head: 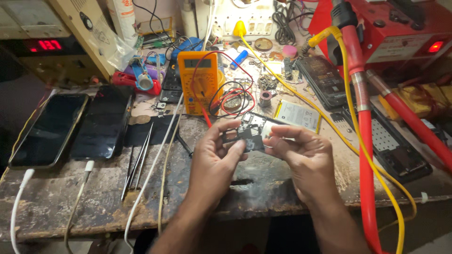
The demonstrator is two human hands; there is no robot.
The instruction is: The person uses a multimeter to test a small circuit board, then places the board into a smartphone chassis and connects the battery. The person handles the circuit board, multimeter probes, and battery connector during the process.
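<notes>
Left hand (214, 157) pinches the near-left edge of a small dark phone circuit board (249, 134), thumb across its face, fingers closed on it. Right hand (303, 155) clamps the board's right end between thumb and forefinger. Board held in the air above the worn wooden bench (70, 202), just in front of the yellow multimeter (200, 80).

Taking the multimeter as landmark: its red and black leads (235, 94) coil just to its right; a white phone battery (299, 115) lies further right; tweezers (136, 162) lie down-left of it; two dark phones (77, 127) on charging cables sit well left.

Judgement: grip by the edges only, keep fingertips off the components, tilt toward the light, and hold both hands steady close over the bench.
</notes>
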